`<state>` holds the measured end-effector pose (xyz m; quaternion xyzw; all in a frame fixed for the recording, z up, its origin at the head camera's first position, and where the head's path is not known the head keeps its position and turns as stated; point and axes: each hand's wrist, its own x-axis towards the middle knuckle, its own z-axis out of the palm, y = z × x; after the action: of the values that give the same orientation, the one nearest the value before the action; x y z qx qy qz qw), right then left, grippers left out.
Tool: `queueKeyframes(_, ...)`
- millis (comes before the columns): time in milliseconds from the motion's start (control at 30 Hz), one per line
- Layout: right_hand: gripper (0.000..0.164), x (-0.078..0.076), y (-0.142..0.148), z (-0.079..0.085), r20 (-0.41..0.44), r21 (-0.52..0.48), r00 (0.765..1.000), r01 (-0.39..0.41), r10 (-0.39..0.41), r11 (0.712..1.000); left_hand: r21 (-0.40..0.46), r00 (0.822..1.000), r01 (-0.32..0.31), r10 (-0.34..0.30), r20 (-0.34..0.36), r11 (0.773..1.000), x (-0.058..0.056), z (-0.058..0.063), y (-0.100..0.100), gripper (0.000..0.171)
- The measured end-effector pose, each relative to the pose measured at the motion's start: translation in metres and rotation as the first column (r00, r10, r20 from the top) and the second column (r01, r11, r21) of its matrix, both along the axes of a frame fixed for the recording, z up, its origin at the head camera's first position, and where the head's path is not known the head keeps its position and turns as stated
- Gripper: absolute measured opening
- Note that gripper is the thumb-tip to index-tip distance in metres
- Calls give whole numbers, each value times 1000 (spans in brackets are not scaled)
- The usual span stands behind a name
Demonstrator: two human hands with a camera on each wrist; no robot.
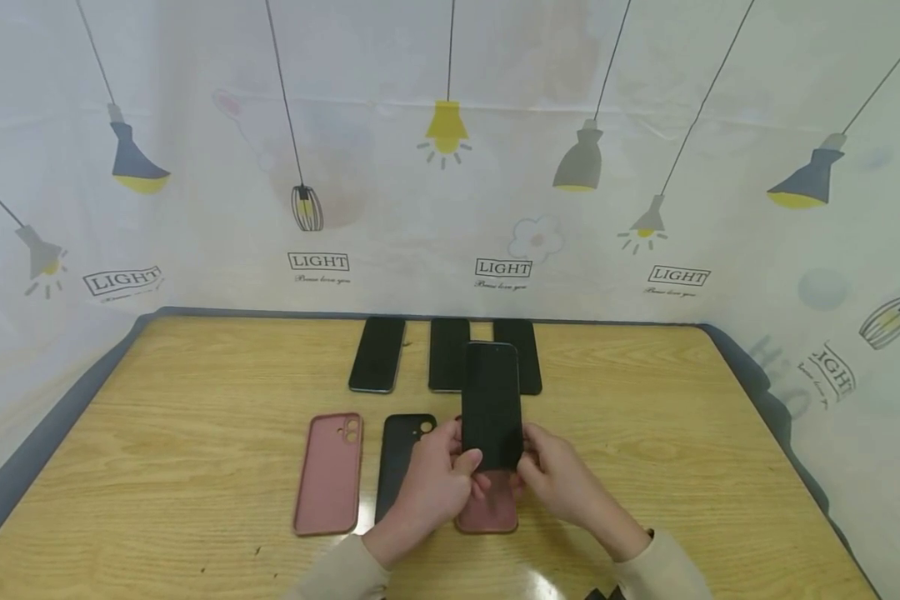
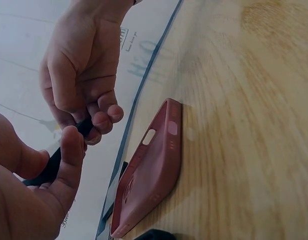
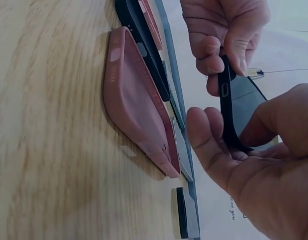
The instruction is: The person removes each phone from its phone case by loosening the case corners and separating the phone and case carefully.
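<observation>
In the head view my left hand (image 1: 437, 473) and my right hand (image 1: 562, 477) hold a smartphone (image 1: 492, 404) by its two lower sides, raised above the table with its dark screen facing up. The right wrist view shows a black case (image 3: 225, 107) with a port cutout around the phone's edge. Both thumbs lie along its near end. Underneath, a pink phone case (image 1: 489, 510) lies on the table, hollow side up, partly hidden by the phone and hands. Left of it is a black phone case (image 1: 394, 458), partly covered by my left hand.
Another pink phone case (image 1: 328, 475) lies farther left on the wooden table (image 1: 667, 433). Along the back edge lie three dark phones: a left one (image 1: 377, 354), a middle one (image 1: 447, 354) and a right one (image 1: 527, 358). A printed curtain (image 1: 390, 150) encloses the back and sides.
</observation>
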<state>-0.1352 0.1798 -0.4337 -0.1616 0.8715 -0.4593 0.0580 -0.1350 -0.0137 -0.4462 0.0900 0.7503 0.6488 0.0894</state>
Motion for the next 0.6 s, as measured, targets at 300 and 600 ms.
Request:
queueKeyframes(300,36,1,-2,-2,41,-144,999,-20,26,989,17,1000,-11,11,1,1000,2,5,-2,15)
queueKeyframes(600,38,0,4,-5,71,-257,993,-70,91,964,38,1000,-24,24,18,999,1,6,-4,16)
